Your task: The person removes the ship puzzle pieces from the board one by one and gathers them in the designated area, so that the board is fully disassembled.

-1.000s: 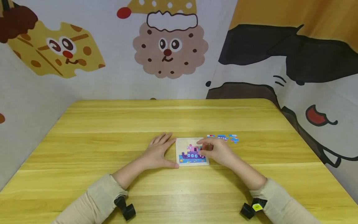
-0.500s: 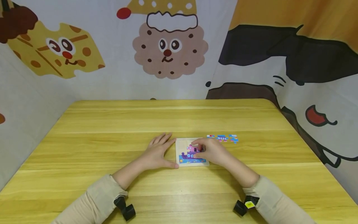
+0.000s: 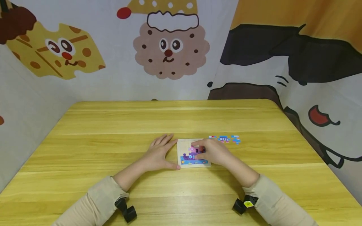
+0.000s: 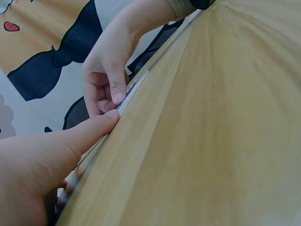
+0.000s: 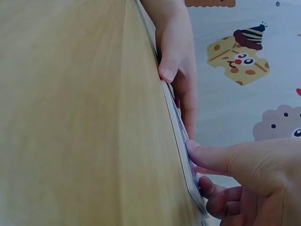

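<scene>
Yellow wood-grain tabletop (image 3: 113, 125) underneath, cartoon-printed cloth (image 3: 107, 89) behind. At left, bracing the left edge of a square puzzle board (image 3: 184, 147) with the left hand (image 3: 159, 155), its fingers spread, the thumb at the near corner. Next, resting the right hand's (image 3: 216, 152) thumb and bent forefinger on a pink-and-purple ship picture (image 3: 188, 156), lengthwise left to right; whether pinching a piece, impossible to tell. Covering the board's right side with that nearer hand. Just beyond it, a row of loose puzzle pieces (image 3: 224, 138).
</scene>
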Motion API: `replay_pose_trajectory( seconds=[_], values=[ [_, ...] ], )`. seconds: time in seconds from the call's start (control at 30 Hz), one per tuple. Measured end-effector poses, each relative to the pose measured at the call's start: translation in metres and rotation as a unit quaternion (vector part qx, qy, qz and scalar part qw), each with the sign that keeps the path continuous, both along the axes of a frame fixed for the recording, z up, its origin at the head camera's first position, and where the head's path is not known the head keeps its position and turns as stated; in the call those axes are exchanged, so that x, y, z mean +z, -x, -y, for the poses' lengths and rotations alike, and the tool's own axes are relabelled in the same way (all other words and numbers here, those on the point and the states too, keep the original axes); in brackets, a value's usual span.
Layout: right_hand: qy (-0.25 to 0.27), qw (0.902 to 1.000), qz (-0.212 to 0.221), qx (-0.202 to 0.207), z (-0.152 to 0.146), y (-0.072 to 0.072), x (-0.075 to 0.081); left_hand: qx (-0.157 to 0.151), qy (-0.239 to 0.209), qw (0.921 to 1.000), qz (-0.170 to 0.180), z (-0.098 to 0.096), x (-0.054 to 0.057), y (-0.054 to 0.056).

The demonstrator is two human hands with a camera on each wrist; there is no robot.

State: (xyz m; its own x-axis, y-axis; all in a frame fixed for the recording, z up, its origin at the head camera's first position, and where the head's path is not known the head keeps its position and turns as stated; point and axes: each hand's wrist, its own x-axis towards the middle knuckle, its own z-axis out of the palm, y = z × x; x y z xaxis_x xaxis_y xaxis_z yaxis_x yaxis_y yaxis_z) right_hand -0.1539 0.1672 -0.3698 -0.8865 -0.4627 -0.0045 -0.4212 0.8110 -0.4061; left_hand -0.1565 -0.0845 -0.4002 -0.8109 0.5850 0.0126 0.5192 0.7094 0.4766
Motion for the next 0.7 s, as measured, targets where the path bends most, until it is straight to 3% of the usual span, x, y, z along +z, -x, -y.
replay_pose_trajectory(
  seconds=[0.7],
  values=[
    [-0.038, 0.9991, 0.004, -0.018, 0.0052, -0.0030, 0.0055, -0.002, -0.002, 1.0000, 0.000, 0.0001, -0.0005, 0.0003]
  ],
)
